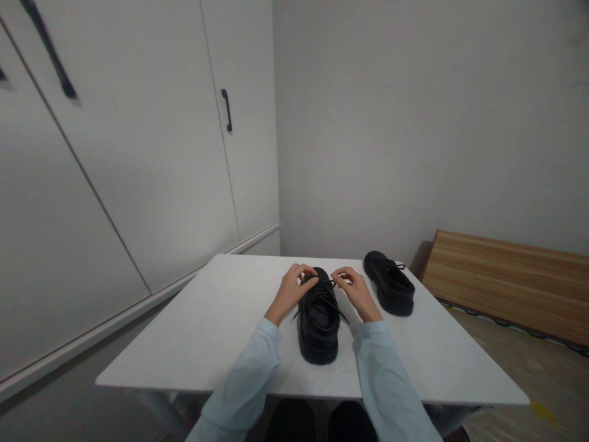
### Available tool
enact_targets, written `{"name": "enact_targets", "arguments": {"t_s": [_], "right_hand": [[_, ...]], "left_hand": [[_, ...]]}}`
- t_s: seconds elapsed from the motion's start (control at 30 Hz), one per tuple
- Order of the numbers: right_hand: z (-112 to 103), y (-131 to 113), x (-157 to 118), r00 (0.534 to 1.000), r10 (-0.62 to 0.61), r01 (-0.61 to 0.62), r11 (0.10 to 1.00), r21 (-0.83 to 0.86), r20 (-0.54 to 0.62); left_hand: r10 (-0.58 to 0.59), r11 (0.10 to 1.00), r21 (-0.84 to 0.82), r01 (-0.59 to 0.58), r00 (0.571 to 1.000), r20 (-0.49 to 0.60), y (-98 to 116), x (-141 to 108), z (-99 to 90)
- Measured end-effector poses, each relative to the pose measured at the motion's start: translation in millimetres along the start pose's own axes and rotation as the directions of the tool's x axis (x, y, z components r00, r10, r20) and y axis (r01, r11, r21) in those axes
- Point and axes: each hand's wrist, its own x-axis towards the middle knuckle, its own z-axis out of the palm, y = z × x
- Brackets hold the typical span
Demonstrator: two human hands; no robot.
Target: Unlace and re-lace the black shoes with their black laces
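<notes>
Flanking the shoe [318, 334], hands [294, 287] [354, 290] have room toward table's left edge [164, 319]

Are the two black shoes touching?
Apart. The head view shows white tabletop between the near shoe and the far shoe.

No readable text or numbers.

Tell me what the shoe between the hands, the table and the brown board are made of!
Shoe: maybe black leather or imitation leather; its surface looks smooth. Table: perhaps laminate, its top flat and plain white. Brown board: wood or wood-look covering, since grain-like streaks run along it.
</notes>
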Motion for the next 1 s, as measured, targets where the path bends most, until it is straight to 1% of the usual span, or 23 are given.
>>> {"name": "enact_targets", "arguments": {"t_s": [0.07, 0.17, 0.27, 0.43, 0.7, 0.83, 0.93, 1.0], "right_hand": [[2, -3, -1, 0.999, -0.036, 0.036, 0.999, -0.024, 0.003], [6, -4, -2, 0.998, -0.058, 0.060, 0.998, -0.038, 0.031], [9, -1, -3, 0.997, -0.053, 0.057, 0.996, -0.064, 0.053], [10, 4, -2, 0.995, -0.041, 0.051, 0.993, -0.105, 0.094], [11, 7, -2, 0.993, -0.081, 0.091, 0.988, -0.123, 0.087], [9, 9, -1, 0.995, -0.064, 0.073, 0.990, -0.124, 0.075], [5, 7, -1, 0.998, -0.021, 0.027, 0.995, -0.097, 0.064], [2, 4, -2, 0.997, 0.031, -0.028, 0.999, -0.047, 0.071]], "left_hand": [[0.012, 1.000, 0.021, -0.013, 1.000, 0.021, 5, -1, 1.1], [0.008, 0.999, 0.044, -0.010, 0.999, 0.051, 7, -1, 3.4], [0.012, 0.998, 0.064, -0.017, 0.997, 0.077, 5, -1, 5.3], [0.008, 0.997, 0.072, -0.015, 0.996, 0.089, 3, -1, 7.1], [0.023, 0.997, 0.077, -0.031, 0.994, 0.107, 1, -1, 10.0], [0.024, 0.999, 0.019, -0.026, 0.992, 0.121, -1, -1, 5.9], [-0.018, 0.998, -0.062, 0.029, 0.984, 0.176, -2, 0, 0.6], [-0.046, 0.991, -0.114, 0.072, 0.976, 0.214, -4, 1, -2.3]]}}
